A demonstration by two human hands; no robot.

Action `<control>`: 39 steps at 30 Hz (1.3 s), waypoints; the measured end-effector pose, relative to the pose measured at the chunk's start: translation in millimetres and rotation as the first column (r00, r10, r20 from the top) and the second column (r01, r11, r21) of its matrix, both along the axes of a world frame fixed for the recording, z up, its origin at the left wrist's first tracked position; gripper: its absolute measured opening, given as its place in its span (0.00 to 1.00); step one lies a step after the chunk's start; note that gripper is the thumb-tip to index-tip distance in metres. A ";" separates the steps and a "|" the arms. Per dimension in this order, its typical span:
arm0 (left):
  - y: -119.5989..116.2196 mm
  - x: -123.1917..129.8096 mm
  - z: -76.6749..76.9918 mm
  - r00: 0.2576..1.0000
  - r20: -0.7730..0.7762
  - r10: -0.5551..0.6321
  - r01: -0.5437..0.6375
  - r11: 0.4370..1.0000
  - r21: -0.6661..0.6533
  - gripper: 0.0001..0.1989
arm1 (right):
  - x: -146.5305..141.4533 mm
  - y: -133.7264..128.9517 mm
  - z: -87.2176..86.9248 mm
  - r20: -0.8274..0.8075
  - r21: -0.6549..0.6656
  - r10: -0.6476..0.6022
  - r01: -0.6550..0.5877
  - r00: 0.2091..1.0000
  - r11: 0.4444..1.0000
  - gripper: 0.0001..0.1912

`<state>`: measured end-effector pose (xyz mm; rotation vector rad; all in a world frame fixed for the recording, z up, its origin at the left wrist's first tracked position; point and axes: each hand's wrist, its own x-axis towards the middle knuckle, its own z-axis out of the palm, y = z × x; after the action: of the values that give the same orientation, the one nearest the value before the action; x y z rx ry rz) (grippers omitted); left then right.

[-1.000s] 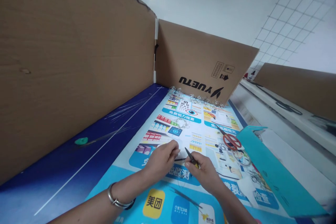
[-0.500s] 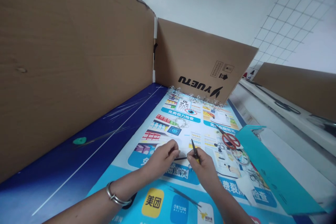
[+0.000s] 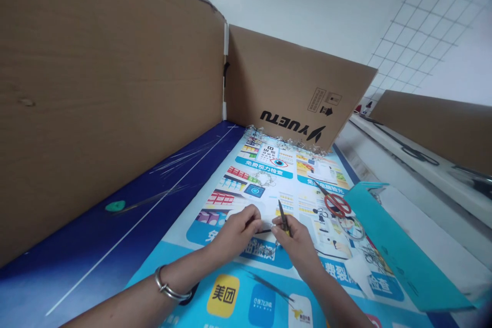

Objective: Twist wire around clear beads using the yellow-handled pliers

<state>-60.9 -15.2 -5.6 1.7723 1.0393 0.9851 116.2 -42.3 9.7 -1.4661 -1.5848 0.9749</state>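
My left hand (image 3: pixel 243 228) is closed in a pinch over the printed mat, its fingertips on something too small to make out. Just to its right, my right hand (image 3: pixel 294 238) is wrapped round a dark, pointed tool (image 3: pixel 283 215) with a bit of yellow near the grip; the tip points up and away. Thin, clear material shows faintly between the two hands. Red-handled scissors (image 3: pixel 337 205) lie on the mat to the right, beside a clear round coil (image 3: pixel 352 229). Dark thin strands (image 3: pixel 269 287) rest on the mat below the hands.
Tall cardboard panels stand at the left (image 3: pixel 115 72) and far end (image 3: pixel 292 82). Small wiry pieces (image 3: pixel 288 142) line the far panel's base. A teal folder (image 3: pixel 407 251) lies right. A green item (image 3: pixel 115 206) sits on the blue surface. Another pair of scissors (image 3: pixel 417 152) rests on the ledge.
My right hand has shifted slightly left towards my left hand, and the tool in it has moved with it. My left hand keeps its pinch in nearly the same place.
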 end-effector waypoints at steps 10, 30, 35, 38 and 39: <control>-0.4 1.2 1.6 0.999 0.027 -0.036 0.037 0.998 -0.041 0.05 | 6.7 5.0 -4.3 -0.058 -0.056 0.019 -0.022 0.998 0.998 0.09; 7.1 -1.1 -6.7 0.953 0.169 0.253 -0.253 0.967 -0.021 0.07 | 5.6 3.1 -10.5 -0.218 -0.144 -0.055 0.024 0.974 0.989 0.09; 8.1 -0.5 -9.4 0.932 0.255 0.256 -0.245 0.967 -0.075 0.07 | 8.1 4.5 -10.6 -0.113 -0.091 -0.014 0.004 0.994 0.996 0.09; 9.5 -1.5 -8.8 0.893 0.362 0.269 -0.228 0.962 -0.152 0.07 | 14.7 7.0 -3.8 0.040 -0.013 0.004 -0.003 0.999 1.000 0.13; 10.0 -2.1 -8.3 0.876 0.395 0.277 -0.222 0.958 -0.181 0.07 | 17.6 8.2 -2.2 0.105 0.022 -0.003 0.001 0.994 1.000 0.14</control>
<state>-63.0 -5.2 -13.9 1.2596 1.0404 1.3548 133.8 -34.1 7.5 -1.5249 -1.6636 0.8892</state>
